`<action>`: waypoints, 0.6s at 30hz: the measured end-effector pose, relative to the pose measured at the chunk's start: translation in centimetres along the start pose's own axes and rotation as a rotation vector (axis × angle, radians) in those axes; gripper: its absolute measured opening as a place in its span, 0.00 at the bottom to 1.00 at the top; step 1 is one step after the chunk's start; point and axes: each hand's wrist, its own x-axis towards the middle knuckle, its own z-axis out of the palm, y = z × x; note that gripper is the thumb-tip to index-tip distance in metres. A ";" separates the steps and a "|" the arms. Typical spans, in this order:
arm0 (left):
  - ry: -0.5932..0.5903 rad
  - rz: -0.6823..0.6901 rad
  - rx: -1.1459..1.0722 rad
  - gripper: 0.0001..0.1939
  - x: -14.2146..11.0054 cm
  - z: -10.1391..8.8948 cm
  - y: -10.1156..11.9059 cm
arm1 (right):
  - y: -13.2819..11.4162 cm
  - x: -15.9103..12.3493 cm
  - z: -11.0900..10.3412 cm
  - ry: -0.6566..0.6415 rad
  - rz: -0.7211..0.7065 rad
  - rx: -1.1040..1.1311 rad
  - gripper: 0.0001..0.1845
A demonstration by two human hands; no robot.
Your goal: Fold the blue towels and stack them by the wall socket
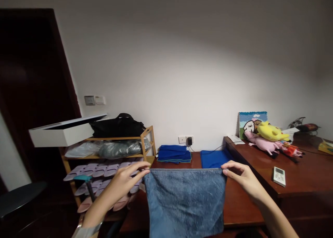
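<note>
Left grip [126, 175] and right grip [244, 178] hold cloth [186, 203] over brown table [241, 206] by wall [182, 75].

This looks like a room in a home: slippers [102, 170] line the lower shelves of a wooden rack [143, 146] near a dark doorway [28, 75], with a black bag [118, 127] and a white box [49, 137] on top. Plush toys [270, 131] lie heaped on a reddish-brown desk [309, 168] beside a cartoon dog picture [248, 127], and a remote [279, 176] sits near the edge. The plain pale wall [166, 64] carries household switches [94, 100] and a socket [182, 140].
</note>
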 end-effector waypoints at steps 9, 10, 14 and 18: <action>-0.112 0.154 0.196 0.14 1.1 3.3 -1.0 | 3.1 1.3 0.2 0.019 0.102 0.042 0.25; -0.100 0.139 0.195 0.12 1.1 3.7 -1.1 | 3.4 1.3 0.2 0.018 0.101 0.060 0.24; -0.096 0.080 0.054 0.09 0.8 4.7 -0.8 | 3.7 0.9 -0.2 0.039 0.110 0.104 0.22; -0.180 -0.070 -0.126 0.09 0.3 4.4 0.3 | 3.3 0.5 -0.9 0.092 0.123 0.120 0.21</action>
